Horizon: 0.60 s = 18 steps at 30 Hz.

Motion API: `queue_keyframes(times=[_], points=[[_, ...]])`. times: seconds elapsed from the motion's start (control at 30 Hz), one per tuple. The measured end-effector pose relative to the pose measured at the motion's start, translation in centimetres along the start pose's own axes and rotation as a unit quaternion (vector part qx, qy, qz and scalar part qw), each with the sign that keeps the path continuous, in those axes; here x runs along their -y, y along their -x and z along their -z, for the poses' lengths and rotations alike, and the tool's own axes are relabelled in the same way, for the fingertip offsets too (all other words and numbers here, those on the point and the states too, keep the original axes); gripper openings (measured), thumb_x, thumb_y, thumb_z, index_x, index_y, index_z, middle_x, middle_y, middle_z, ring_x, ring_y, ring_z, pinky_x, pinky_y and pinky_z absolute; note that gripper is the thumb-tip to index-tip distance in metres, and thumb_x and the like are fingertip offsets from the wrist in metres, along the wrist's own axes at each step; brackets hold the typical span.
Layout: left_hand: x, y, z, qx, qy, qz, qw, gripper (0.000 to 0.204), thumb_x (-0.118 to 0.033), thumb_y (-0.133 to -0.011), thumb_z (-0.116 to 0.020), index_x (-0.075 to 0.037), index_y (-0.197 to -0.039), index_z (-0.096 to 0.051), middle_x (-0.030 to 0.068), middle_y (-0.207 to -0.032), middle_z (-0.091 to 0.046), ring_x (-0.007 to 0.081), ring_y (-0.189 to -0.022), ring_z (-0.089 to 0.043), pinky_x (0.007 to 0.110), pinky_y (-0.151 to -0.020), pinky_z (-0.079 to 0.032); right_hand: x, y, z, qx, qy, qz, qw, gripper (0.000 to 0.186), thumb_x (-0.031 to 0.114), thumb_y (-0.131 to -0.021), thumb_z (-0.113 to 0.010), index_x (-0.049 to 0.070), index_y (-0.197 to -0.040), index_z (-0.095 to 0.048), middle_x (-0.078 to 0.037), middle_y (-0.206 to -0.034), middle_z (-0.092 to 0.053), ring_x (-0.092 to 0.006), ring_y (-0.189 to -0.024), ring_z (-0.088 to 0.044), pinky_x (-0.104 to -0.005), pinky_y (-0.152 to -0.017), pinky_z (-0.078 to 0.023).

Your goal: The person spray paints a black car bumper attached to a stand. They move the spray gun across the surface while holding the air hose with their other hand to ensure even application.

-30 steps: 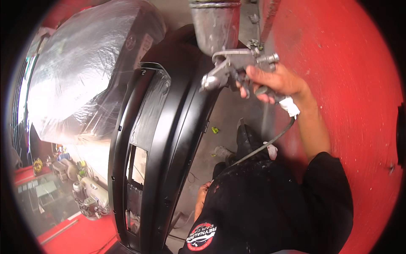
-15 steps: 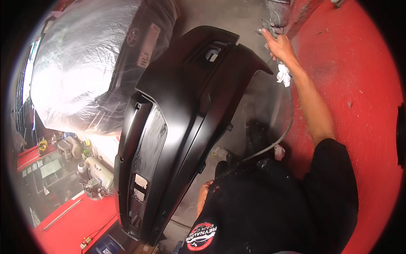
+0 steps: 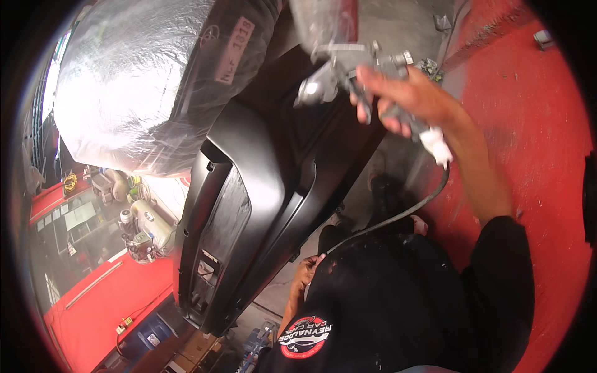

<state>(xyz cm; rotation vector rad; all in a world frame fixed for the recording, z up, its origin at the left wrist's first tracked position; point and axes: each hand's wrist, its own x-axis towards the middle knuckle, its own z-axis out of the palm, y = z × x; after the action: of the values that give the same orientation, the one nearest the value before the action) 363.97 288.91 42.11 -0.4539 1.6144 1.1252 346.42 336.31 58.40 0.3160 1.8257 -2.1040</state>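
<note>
My right hand (image 3: 413, 99) is closed around the grip of a metal spray gun (image 3: 345, 69), its fingers at the trigger. A cup, blurred by motion, sits on top of the gun. The nozzle points left, over the far part of a black car bumper (image 3: 261, 140) standing on end in front of me. White wrapping (image 3: 436, 145) covers the joint below the grip, where a grey air hose (image 3: 398, 215) starts and curves back to my waist. There my left hand (image 3: 303, 273), low beside my shirt, is closed on the hose; its fingers are partly hidden.
A car under clear plastic sheeting (image 3: 130, 81) stands to the left, beyond the bumper. A red wall (image 3: 528, 155) rises close on my right. An air compressor (image 3: 152, 227) is at the left, with a blue drum (image 3: 149, 336) and a cardboard box (image 3: 194, 351) at lower left.
My right hand has swung the spray gun left and closer to me, from beside the red wall to over the bumper. The hose has followed. My left hand shows more fully.
</note>
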Motion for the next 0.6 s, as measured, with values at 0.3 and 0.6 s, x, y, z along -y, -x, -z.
queue_keyframes(times=[0.3,0.6], points=[[1.8,-2.8,-1.1,0.038,0.059,0.101,0.992,0.028,-0.037,-0.093,-0.065,-0.011,-0.083,-0.071,-0.0031,-0.065,-0.064,0.006,-0.049,-0.055,0.021,-0.045,-0.04,-8.8,-14.0,16.2,-0.363,0.173,-0.091,0.911,0.063,0.057,-0.093,-0.051,-0.001,-0.115,-0.055,-0.005,-0.067,-0.054,-0.0114,-0.045,-0.051,-0.0284,-0.039,-0.043],[-2.9,-2.9,-2.1,0.047,0.002,0.165,0.985,0.024,-0.035,-0.093,-0.066,-0.013,-0.085,-0.07,-0.0033,-0.065,-0.063,0.0055,-0.048,-0.054,0.02,-0.044,-0.039,-3.7,-7.3,10.7,-0.085,-0.037,-0.064,0.994,0.068,0.068,-0.088,-0.052,0.003,-0.111,-0.058,-0.005,-0.074,-0.058,-0.005,-0.045,-0.046,-0.0199,-0.035,-0.037]])
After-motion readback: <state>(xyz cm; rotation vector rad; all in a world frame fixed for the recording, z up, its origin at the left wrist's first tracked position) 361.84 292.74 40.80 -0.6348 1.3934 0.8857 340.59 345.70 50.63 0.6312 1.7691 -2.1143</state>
